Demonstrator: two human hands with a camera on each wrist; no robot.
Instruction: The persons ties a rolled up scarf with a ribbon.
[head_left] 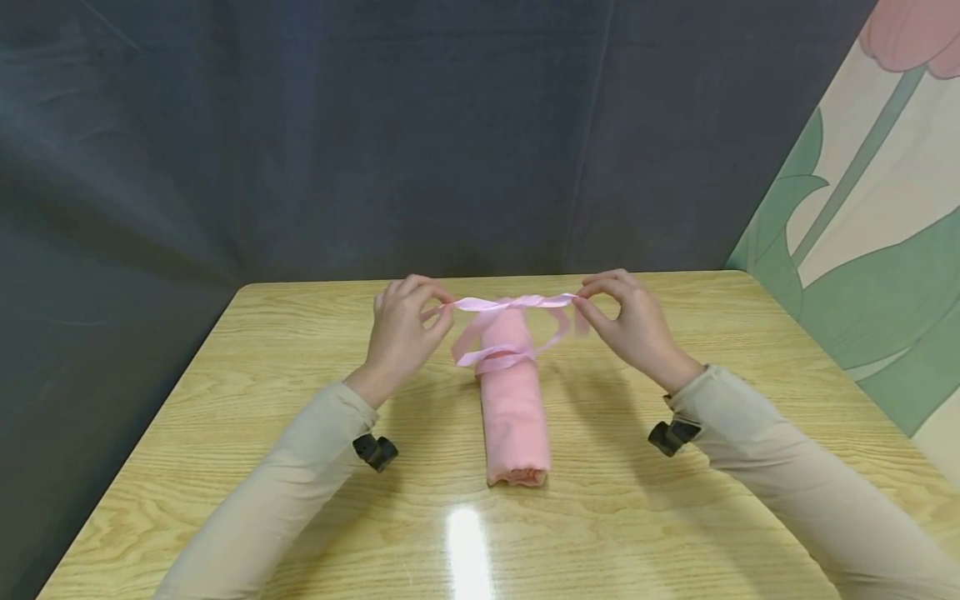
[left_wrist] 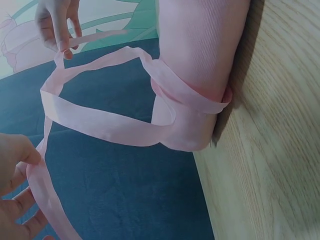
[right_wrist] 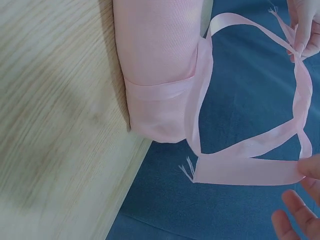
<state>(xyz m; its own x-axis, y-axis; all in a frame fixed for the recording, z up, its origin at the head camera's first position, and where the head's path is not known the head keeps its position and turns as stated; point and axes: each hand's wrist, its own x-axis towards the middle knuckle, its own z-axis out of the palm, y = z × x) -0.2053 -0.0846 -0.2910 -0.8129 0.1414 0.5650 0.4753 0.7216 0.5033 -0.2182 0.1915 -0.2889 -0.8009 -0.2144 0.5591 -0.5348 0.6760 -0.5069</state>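
Observation:
A rolled pink cloth (head_left: 514, 417) lies lengthwise on the table, its near end showing the coiled layers. Round its far part runs a pink ribbon (head_left: 504, 360), whose two ends rise in a loose loop and cross in a twist above the roll. My left hand (head_left: 401, 325) pinches one end between thumb and fingertips, on the left. On the right, my right hand (head_left: 633, 325) pinches the other end the same way, and the ribbon is stretched between both hands. A frayed tail (right_wrist: 197, 170) hangs from the right hand in the right wrist view.
The wood-grain table (head_left: 300, 350) ends at a dark cloth backdrop (head_left: 420, 142) behind and on the left. A wall painted with a flower (head_left: 885, 275) borders the right side. Small black cameras sit on both wrists.

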